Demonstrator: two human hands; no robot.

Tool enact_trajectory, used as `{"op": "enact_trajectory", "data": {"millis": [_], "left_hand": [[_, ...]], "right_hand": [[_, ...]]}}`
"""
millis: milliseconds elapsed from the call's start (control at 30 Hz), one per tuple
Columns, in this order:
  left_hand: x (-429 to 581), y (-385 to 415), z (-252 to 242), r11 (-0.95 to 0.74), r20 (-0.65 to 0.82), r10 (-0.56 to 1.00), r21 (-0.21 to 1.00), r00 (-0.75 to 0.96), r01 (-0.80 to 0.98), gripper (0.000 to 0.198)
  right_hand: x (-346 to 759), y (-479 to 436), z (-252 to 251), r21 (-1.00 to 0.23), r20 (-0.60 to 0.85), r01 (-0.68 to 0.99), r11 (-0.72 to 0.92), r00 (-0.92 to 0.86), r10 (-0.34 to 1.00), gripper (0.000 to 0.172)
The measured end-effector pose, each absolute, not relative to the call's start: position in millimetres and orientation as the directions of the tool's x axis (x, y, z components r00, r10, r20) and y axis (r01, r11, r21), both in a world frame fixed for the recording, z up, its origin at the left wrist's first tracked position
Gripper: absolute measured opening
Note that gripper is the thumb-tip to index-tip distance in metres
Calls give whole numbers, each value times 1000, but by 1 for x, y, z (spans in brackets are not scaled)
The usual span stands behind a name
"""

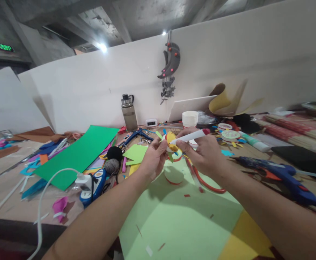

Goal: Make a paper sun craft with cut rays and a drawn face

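Observation:
My left hand (156, 156) is closed on a small round paper craft piece (171, 138) with a yellow face and coloured strips sticking out of its edge. In my right hand (204, 151) is a white marker (189, 136) with a red end, its other end against the yellow face. Fingers partly cover the piece, so its details are unclear. Beneath both hands lies a pale green sheet (179, 216), bearing a round pale disc (173, 174) with a red rim and a red curved strip (208, 186).
A blue glue gun (285, 178) lies on the right, near similar round pieces (230, 135). Leftward are a green sheet (79, 159), a blue-and-white power strip (95, 187) with a white cable, and yarn balls (114, 153). A bottle (129, 113) and paper cups (189, 118) stand behind.

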State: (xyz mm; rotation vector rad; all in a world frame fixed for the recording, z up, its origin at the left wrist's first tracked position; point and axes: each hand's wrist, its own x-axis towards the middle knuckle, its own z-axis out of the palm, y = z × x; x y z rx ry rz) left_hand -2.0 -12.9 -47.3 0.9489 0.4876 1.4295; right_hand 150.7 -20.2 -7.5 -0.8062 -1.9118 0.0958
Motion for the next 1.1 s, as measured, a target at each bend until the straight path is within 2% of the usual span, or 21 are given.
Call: {"op": "enact_trajectory", "data": {"millis": [400, 1100], "left_hand": [[-1, -16, -46, -74, 218, 963, 776, 157, -626, 20], [-1, -14, -49, -74, 221, 962, 777, 161, -626, 24]], "right_hand": [[151, -20, -8, -422, 775, 506, 752, -228, 589, 20], [151, -19, -8, -420, 777, 501, 757, -232, 585, 20]]}}
